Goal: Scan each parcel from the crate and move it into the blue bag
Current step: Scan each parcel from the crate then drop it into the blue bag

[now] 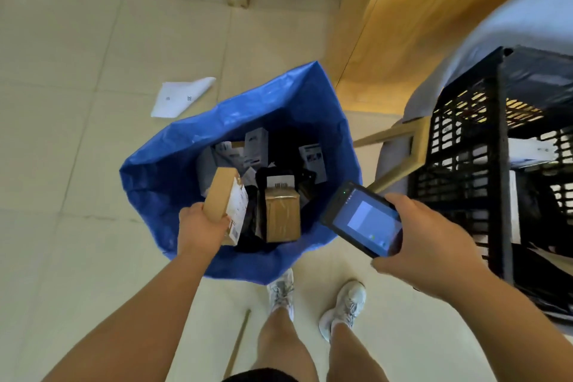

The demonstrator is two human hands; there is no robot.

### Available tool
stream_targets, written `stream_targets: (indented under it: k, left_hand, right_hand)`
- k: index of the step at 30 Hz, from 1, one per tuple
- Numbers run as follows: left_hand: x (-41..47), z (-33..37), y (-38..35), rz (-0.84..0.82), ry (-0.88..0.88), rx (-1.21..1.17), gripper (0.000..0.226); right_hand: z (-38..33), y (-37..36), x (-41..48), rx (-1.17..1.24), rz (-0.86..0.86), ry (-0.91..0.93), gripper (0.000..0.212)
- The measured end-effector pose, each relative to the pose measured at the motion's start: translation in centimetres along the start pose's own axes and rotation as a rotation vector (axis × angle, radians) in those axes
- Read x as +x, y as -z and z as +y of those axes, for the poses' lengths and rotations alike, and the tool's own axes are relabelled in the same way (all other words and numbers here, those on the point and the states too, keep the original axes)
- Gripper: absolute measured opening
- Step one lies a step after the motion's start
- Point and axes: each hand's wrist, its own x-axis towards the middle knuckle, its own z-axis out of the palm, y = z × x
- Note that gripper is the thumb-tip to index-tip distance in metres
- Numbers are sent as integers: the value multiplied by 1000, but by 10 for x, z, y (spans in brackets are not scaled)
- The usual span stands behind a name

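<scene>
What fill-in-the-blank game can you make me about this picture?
The left hand holds a small brown cardboard parcel over the big ____ woven plastic bag.
The black handheld scanner with the lit screen is in the ____ hand.
A white sheet of paper lies on the tiled ____.
Missing words: blue, right, floor.
</scene>
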Motion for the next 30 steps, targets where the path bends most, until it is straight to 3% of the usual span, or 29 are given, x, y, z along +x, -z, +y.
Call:
stream_targets:
  k: [10, 18, 25, 30]
  left_hand:
    - [51, -24, -58, 48, -7, -3, 53]
    - [67, -38, -67, -211, 120, 215, 49]
    - [48, -15, -34, -292, 25, 274, 41]
    - [19, 27, -7, -315, -133, 247, 37]
  right_hand:
    - [-15, -27, 48, -74, -15, -67, 83]
    - [-27, -33, 52, -104, -93, -60, 90]
    - [-26, -6, 36, -57, -17, -45, 84]
    - [-10, 21, 12, -13, 51, -49, 91]
